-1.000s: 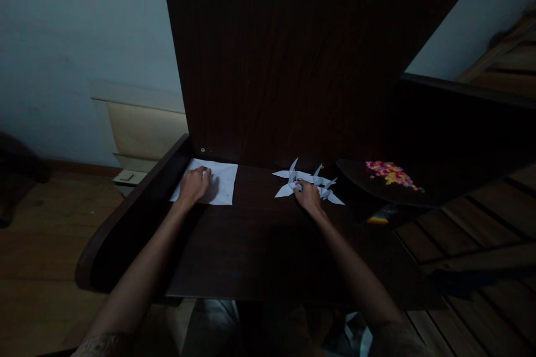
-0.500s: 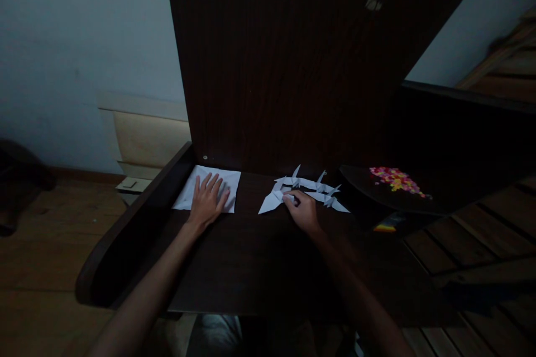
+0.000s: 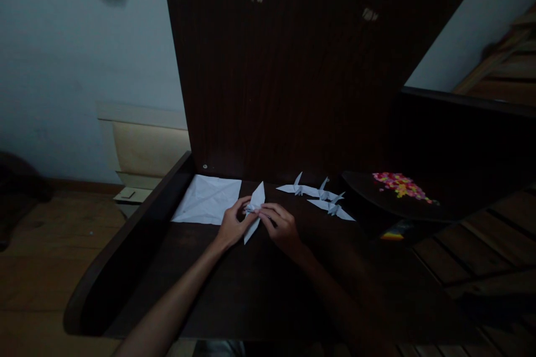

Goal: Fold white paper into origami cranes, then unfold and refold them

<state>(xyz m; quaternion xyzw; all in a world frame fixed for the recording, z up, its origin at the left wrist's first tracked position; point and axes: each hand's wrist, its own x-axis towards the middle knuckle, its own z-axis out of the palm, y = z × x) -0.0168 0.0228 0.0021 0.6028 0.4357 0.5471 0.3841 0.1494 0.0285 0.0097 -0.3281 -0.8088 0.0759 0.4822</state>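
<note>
A white folded paper crane (image 3: 257, 195) is held between both hands over the dark desk, its wings pointing up and down in the view. My left hand (image 3: 233, 224) is closed on its left side. From the right, the fingertips of my right hand (image 3: 281, 226) pinch the crane's middle. Part of its body is hidden by the fingers. To the left lies a flat, creased sheet of white paper (image 3: 207, 199), just beyond my left hand. On the right, several more paper cranes (image 3: 320, 192) stand with wings spread, apart from my hands.
The dark wooden desk (image 3: 201, 295) has a raised side panel (image 3: 125, 254) on the left and a tall back board (image 3: 285, 78). A rounded shelf (image 3: 360, 192) at the right bears a pile of small pink and yellow pieces (image 3: 402, 185).
My left hand has left the flat sheet and moved right to the crane. My right hand has carried the crane left, away from the others. The camera view has shifted slightly.
</note>
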